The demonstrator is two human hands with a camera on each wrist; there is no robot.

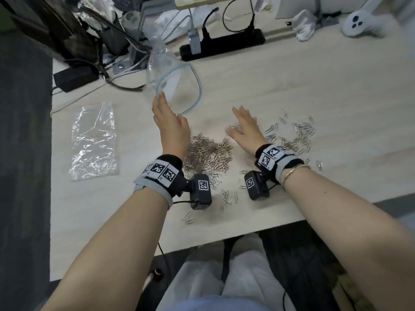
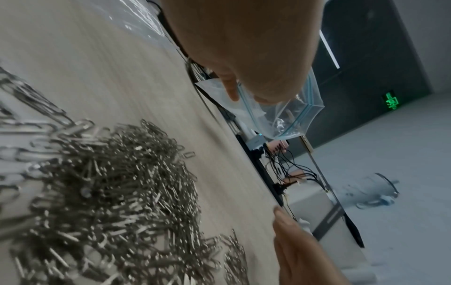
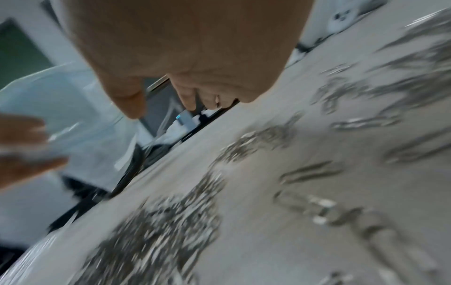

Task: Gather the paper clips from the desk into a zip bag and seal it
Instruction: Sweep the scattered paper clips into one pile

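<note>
Even soft daylight; head view sharp-ish, edges bent; right wrist badly motion-blurred.

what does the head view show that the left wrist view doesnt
Only the head view shows both wrist cameras, the crumpled plastic sheet lying flat left of the hands, the scattered clips to the right, and the right hand open over the desk.

Only the left wrist view shows a green exit sign in the room beyond, and a few clips already inside the bag.

Both show the left hand holding the zip bag open at its blue-lined mouth, the big paper clip pile, and the black power strip.
</note>
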